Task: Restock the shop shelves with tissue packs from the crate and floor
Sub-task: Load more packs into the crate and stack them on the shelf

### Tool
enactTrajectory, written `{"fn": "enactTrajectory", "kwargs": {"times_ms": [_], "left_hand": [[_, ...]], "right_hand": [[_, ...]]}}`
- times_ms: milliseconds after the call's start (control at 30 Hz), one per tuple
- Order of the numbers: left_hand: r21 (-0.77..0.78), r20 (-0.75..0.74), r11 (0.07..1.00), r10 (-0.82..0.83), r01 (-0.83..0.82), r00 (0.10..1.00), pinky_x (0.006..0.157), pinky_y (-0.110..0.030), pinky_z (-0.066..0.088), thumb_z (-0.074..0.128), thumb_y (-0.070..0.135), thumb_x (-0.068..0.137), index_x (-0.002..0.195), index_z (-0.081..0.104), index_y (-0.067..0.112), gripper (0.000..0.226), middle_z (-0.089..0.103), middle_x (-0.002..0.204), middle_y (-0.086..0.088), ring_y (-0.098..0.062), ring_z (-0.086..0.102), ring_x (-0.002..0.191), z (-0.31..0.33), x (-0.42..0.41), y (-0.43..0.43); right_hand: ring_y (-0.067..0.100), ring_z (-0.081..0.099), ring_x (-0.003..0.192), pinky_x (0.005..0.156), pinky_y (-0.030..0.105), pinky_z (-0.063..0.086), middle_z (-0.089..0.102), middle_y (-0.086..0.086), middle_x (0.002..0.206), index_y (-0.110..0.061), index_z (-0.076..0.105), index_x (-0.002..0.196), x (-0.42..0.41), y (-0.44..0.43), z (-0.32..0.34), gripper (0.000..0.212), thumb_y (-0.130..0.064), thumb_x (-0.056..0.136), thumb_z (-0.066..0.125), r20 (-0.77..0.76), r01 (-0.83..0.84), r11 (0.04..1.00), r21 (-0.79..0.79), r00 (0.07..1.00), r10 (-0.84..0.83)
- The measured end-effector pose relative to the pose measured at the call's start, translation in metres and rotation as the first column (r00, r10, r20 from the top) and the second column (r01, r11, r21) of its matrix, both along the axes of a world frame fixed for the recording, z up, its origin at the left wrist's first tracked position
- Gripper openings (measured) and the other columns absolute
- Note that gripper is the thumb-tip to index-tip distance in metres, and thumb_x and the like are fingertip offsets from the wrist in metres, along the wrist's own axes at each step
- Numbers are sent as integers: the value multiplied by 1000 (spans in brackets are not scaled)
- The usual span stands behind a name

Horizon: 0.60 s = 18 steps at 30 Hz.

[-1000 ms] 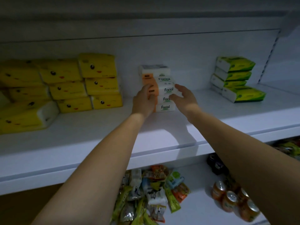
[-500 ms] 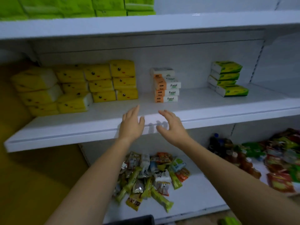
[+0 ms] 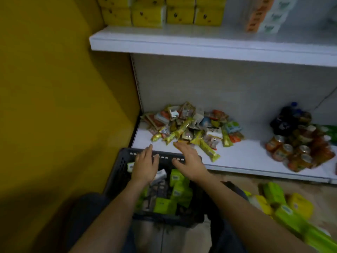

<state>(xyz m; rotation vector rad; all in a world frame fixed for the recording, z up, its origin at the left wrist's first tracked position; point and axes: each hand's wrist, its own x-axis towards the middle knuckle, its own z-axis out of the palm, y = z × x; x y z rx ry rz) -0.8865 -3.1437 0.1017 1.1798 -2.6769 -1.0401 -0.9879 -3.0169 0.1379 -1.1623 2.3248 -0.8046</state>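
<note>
A black plastic crate (image 3: 118, 168) stands on the floor below me, holding green tissue packs (image 3: 177, 189) and a white one (image 3: 159, 177). My left hand (image 3: 145, 166) hovers over the crate's far left part, fingers straight, holding nothing. My right hand (image 3: 189, 161) is beside it over the crate's far rim, also flat and empty. More green and yellow tissue packs (image 3: 286, 207) lie on the floor to the right. On the upper shelf (image 3: 200, 45) stand yellow packs (image 3: 164, 13) and an orange-and-white stack (image 3: 264, 15).
The lower shelf (image 3: 242, 157) carries a heap of snack packets (image 3: 189, 126) just beyond my hands and several drink cans (image 3: 295, 150) and dark bottles (image 3: 288, 119) to the right. A yellow wall (image 3: 54, 88) closes off the left side.
My view has dropped from the upper shelf to the floor. Both hands came away from the orange-and-white stack and moved down over the crate, still empty.
</note>
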Motion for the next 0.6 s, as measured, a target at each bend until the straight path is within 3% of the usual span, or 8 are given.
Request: {"fn": "enactTrajectory", "kwargs": {"times_ms": [200, 367, 600], "left_hand": [[137, 178, 985, 84, -110, 980, 108, -33, 20, 30, 32, 101, 148, 19, 13, 52, 27, 151, -13, -30, 25, 137, -79, 35, -8], [287, 244, 929, 166, -235, 955, 109, -32, 22, 30, 31, 101, 149, 18, 16, 51, 24, 152, -16, -29, 22, 140, -139, 24, -21], [431, 310, 854, 164, -292, 937, 110, -32, 20, 32, 34, 101, 149, 16, 13, 55, 18, 154, -17, -28, 16, 142, -242, -9, -33]], "right_hand": [[23, 26, 138, 109, 28, 23, 27, 6, 151, -19, 25, 146, 18, -14, -89, 59, -27, 93, 51, 207, -73, 972, 222, 978, 26], [27, 38, 130, 100, 21, 25, 42, 16, 141, -11, 34, 141, 7, -41, -152, 53, -19, 93, 54, 292, -16, 963, 270, 954, -66], [29, 38, 130, 100, 23, 26, 39, 17, 140, -16, 34, 142, -20, -76, -253, 57, -19, 90, 58, 379, 13, 914, 405, 908, -181]]}}
